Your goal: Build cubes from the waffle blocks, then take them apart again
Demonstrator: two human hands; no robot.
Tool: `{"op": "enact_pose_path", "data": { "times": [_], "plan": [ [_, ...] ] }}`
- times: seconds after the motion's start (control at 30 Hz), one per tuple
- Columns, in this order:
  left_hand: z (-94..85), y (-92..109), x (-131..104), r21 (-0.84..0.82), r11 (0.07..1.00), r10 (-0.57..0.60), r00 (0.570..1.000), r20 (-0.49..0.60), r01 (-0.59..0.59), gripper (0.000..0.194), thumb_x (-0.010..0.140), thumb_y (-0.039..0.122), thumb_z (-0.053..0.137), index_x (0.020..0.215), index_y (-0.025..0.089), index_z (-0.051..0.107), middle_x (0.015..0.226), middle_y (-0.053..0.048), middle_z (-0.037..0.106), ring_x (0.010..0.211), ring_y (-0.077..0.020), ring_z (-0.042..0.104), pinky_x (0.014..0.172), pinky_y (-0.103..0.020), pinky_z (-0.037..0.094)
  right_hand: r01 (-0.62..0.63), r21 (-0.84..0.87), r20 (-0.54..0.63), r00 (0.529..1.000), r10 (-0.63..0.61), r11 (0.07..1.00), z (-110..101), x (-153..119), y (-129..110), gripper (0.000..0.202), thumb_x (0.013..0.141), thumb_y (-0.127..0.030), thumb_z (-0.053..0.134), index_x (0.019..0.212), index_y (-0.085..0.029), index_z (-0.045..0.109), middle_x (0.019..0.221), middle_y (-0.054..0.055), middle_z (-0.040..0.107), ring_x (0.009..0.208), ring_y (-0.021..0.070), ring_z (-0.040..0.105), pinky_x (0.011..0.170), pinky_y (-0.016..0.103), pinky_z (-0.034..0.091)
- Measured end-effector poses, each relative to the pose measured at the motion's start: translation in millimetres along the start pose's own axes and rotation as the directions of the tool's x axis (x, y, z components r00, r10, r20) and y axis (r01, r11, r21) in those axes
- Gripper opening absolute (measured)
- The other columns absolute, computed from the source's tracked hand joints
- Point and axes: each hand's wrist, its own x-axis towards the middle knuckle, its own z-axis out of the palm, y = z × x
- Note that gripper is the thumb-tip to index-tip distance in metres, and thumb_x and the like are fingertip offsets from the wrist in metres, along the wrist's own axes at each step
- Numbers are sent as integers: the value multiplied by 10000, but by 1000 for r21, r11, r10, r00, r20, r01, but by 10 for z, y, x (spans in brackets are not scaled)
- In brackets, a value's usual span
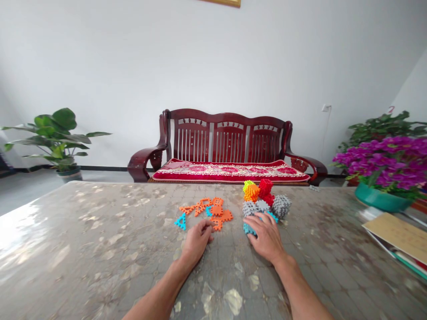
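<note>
My left hand [197, 240] rests on the table with its fingers curled together, just below a loose group of flat orange pieces [216, 210]. Whatever its fingertips may hold is too small to make out. A blue triangular piece [180, 221] lies to the left of that group. On the right, my right hand [266, 235] has its fingers spread over blue pieces [249, 228], touching them. Gray stacks [282, 206] stand behind and beside it, with orange [251, 192], yellow-green [247, 185] and red [266, 189] stacks farther back.
The patterned table [100, 249] spans the foreground. At its right stand a teal pot [383, 198] of purple flowers and a pile of papers [398, 235]. A wooden bench [230, 138] is beyond the table, and a potted plant [62, 138] is at the left.
</note>
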Motion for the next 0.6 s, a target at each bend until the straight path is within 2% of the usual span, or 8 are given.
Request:
{"op": "enact_pose_path", "data": {
  "times": [0.23,0.47,0.6],
  "plan": [
    [0,13,-9,4,1000,10,1000,-7,-10,282,732,352,482,896,189,643,754,-2,688,567,-129,618,552,-220,452,49,3,32,998,-49,999,-43,18,-84,436,700,-75,521,1008,-321,709,1232,-24,644,1226,236,436,1116,484,210],
    [8,38,-21,-2,1000,9,1000,-21,-9,254,732,352,489,849,187,642,712,3,676,534,-125,610,532,-217,436,27,10,17,999,-27,1000,-34,4,-47,421,653,-55,513,948,-286,705,1218,-10,649,1231,238,436,1127,497,200],
    [8,87,-40,-17,1000,-2,1000,-16,2,256,734,358,491,855,189,640,710,7,672,525,-121,602,517,-215,428,64,69,-30,998,-62,996,-48,1,-191,444,660,-42,515,995,-272,694,1216,-7,647,1227,243,437,1131,488,206]
  ]
}}
